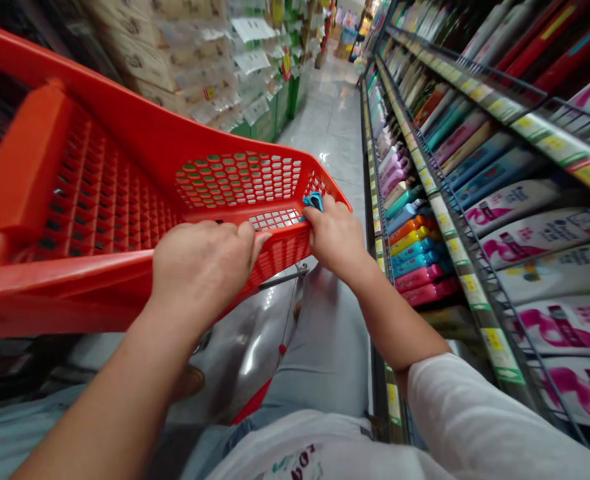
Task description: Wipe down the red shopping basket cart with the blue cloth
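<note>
Both my hands grip the near rim of a red plastic shopping trolley basket (239,180), whose walls are perforated. My left hand (202,270) is wrapped over the rim at the middle. My right hand (335,239) holds the rim near the basket's right corner. A small blue plastic piece (313,202) sticks out from under the fingers of my right hand, and part of it is hidden. I cannot tell what it is or whether it is fixed to the basket.
Shelves of packaged toiletries (495,200) with yellow-green price strips (447,230) run close along the right. Stacked cartons (169,60) line the left. A shiny tiled floor (325,127) stretches ahead between them. A metal trolley rod (282,279) lies below the basket.
</note>
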The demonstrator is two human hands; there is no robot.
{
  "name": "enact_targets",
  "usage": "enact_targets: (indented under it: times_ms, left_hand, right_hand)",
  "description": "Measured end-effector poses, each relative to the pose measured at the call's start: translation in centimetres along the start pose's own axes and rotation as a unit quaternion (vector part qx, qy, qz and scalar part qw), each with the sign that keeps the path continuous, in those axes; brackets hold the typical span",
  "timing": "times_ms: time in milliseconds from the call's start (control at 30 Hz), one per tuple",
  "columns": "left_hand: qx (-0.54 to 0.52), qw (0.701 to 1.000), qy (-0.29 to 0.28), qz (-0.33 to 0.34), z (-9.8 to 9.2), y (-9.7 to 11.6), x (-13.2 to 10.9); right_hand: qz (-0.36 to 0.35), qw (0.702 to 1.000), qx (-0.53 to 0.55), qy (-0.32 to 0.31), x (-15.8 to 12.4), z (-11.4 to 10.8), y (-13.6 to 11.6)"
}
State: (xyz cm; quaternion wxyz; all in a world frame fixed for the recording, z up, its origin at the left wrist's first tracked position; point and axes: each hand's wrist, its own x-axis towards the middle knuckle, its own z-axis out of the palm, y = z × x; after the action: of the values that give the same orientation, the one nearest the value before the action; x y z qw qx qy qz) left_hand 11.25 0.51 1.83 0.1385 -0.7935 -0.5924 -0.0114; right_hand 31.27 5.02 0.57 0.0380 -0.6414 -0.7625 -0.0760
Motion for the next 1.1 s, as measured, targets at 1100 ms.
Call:
enact_targets:
  times_ms: [1100]
  left_hand:
    - [0.071,0.993,0.083,0.044,1.3,-0.5,-3.1]
  right_hand:
    - [0.074,0.968,0.218,0.101,-3.7,2.6,-0.9]
